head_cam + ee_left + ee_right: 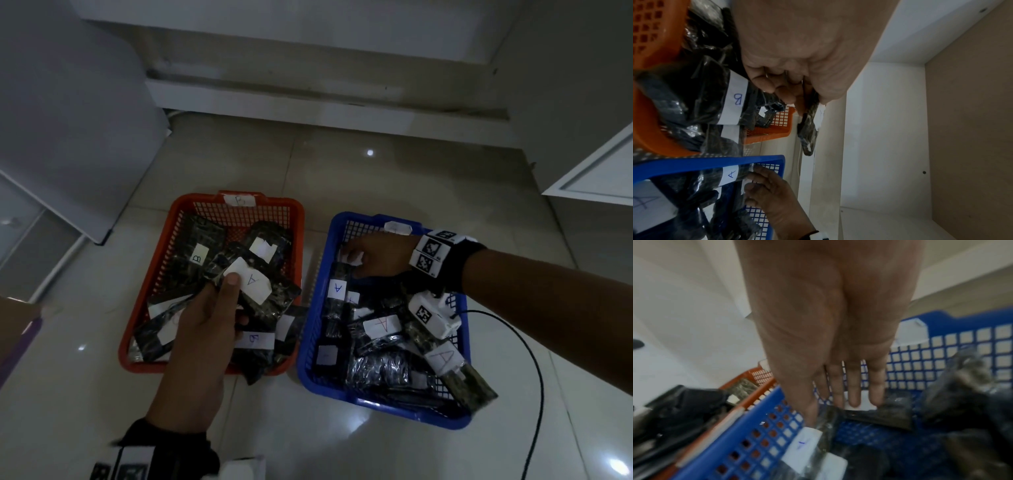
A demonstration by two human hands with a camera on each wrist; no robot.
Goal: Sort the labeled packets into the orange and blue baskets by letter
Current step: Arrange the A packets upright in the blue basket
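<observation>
An A packet (255,287) is pinched in the left hand (202,329) grip above the orange basket (144,287), which is tagged B. The right hand (376,257), fingers straight, rests on a packet label inside the blue basket (308,342). Mostly sorted by the looks; this stray A is probably owed to blue.

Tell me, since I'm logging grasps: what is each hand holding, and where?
Left hand pinches an A-labelled packet at its near end, thumb on the label. Right hand touches a packet with straight fingers; no grip.
</observation>
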